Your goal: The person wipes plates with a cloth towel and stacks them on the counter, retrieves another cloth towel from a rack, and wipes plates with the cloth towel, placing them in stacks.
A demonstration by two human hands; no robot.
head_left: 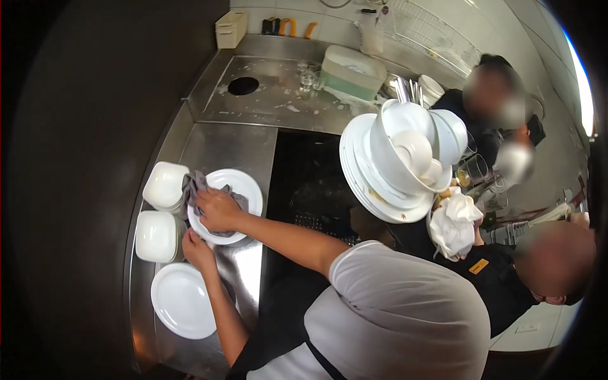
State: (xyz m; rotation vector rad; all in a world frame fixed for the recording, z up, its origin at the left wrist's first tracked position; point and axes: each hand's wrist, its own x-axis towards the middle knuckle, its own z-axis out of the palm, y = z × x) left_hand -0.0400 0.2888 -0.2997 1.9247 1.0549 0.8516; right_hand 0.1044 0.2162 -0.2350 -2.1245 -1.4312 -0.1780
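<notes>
White sleeve looming closest, and past it two bare arms reach out over the steel worktop! Right hand on top: its grip is closed on a bunched grey cloth, pressed down inside the round white plate, with cloth spilling over the far rim. Left hand down at the near-left edge, fingers seemingly pinched on the rim (how far they tuck underneath, I can't tell). So here's the geometry: the plate sits over the worktop, directly under the right hand and to the right of the left one, both hands in contact. No long axis to play with, it's a circle; whether it rests on the steel or is lifted slightly, I can't say.

Just beyond the left hand stand two stacks of square dishes, the right stack and the left stack, side by side. Left of the left forearm, another round plate lies flat, nearer that arm than the other. And over on the right, what a load: a pile of dirty dishes, plates under bowls, next to a co-worker in black!
</notes>
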